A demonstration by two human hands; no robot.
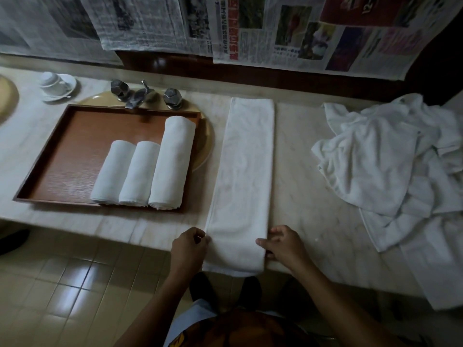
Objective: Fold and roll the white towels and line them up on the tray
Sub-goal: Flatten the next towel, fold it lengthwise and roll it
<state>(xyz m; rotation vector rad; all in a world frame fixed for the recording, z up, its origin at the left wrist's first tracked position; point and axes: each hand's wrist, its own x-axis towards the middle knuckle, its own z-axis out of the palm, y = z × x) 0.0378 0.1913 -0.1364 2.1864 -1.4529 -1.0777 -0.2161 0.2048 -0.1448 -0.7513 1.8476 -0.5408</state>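
At the counter's (300,159) near edge, left hand (190,246) and right hand (283,244) each pinch a near corner of the long folded towel (243,176) lying flat; farther left, three rolled towels (140,174) sit side by side on the tray (62,159).

**Newsprint in view, none of it legible**

The only print you can see is on newspaper hung along the wall behind the counter. The grey black-and-white newspaper sheets (140,23) on the left carry dense columns of small type, too blurred to read. The colour-printed newspaper sheet (288,33) on the right bears a red headline (231,56) near its lower edge, seemingly in Chinese characters. A dark red panel (370,8) at top right carries white lettering. You cannot make out either.
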